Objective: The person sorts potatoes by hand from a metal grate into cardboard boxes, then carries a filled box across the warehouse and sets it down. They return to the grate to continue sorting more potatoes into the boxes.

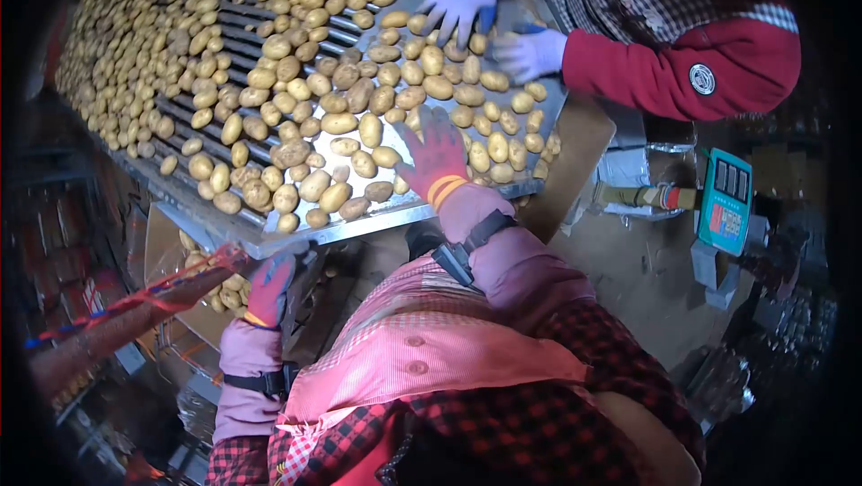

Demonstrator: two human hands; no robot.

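Red-gloved right hand point(437, 155), fingers spread and holding nothing, rests on tan oval potatoes point(359, 131) near the steel sorting table's point(296, 233) front edge; potatoes lie just left. Red-gloved left hand point(269, 290), below that edge, grips an orange mesh sack point(135, 311).

The potatoes point(341, 122) ran off past the top edge, their far end unseen. The left hand's point(269, 288) fingers were hidden by the mesh sack point(135, 306). The scale display point(725, 201) was too small to read. Dark vignetting swallowed the corners.
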